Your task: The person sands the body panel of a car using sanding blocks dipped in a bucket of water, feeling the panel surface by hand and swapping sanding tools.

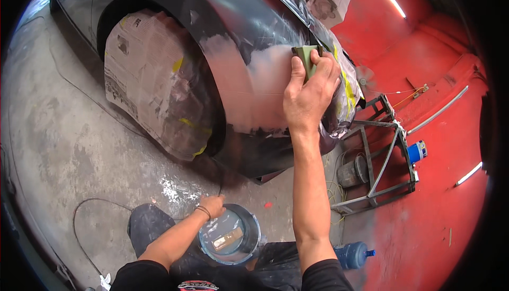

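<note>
My right hand (311,92) grips a green sanding block (306,60) between thumb and fingers, against the car's body panel (268,81). Pale pinkish filler or primer patches cover that panel beside the dark paint. Low in front of me, my left hand (213,206) is closed at the rim of a round bucket (253,238); its fingertips are hidden, so what it holds I cannot tell. Inside the bucket lies a tan rectangular block (228,239). Newspaper (143,73) with yellow tape masks the wheel, and taped plastic sheeting (347,87) hangs at the car's front end.
Right of the car stands a grey metal frame (379,185), with a dark bucket (352,171) and a blue can (417,152) by it. A blue water jug (352,255) lies near my right elbow. A thin hose (77,211) curves over the concrete floor. Red wall at right.
</note>
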`<state>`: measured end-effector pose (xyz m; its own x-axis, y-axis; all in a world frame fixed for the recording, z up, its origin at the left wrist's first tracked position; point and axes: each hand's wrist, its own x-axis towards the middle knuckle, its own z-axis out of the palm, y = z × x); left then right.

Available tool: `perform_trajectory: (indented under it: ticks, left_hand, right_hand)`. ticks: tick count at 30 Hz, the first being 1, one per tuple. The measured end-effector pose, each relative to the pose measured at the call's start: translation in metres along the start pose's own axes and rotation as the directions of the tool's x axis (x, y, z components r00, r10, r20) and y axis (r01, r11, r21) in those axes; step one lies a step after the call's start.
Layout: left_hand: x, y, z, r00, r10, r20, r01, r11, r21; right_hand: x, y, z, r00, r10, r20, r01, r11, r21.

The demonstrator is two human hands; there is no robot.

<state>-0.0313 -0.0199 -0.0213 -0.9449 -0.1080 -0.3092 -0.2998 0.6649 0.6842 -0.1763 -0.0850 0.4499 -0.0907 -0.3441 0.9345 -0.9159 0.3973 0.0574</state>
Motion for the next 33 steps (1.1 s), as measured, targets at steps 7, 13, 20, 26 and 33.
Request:
perform_trajectory:
  ticks: [7, 13, 20, 26, 33]
  left_hand:
    - [-0.003, -0.001, -0.004, 0.999, -0.042, -0.028, 0.041, 0.999, -0.022]
    - [-0.002, 0.001, -0.004, 0.999, -0.036, -0.001, 0.036, 0.999, -0.003]
    - [0.0, -0.004, 0.005, 0.999, -0.038, 0.014, 0.038, 0.999, 0.009]
    - [0.006, -0.011, 0.007, 1.0, -0.012, 0.009, 0.012, 1.0, -0.006]
    - [0.005, -0.006, -0.001, 0.999, -0.048, 0.023, 0.048, 0.999, -0.011]
  right_hand:
    - [-0.08, 0.03, -0.059, 0.983, 0.14, 0.116, -0.154, 0.98, 0.129]
    - [-0.096, 0.043, -0.058, 0.992, 0.094, 0.079, -0.105, 0.983, 0.148]
    - [-0.071, 0.035, -0.037, 0.996, 0.066, 0.067, -0.074, 0.989, 0.124]
    - [-0.064, 0.031, -0.031, 0.996, 0.067, 0.053, -0.073, 0.99, 0.124]
    - [-0.097, 0.049, -0.064, 0.99, 0.097, 0.103, -0.109, 0.987, 0.117]
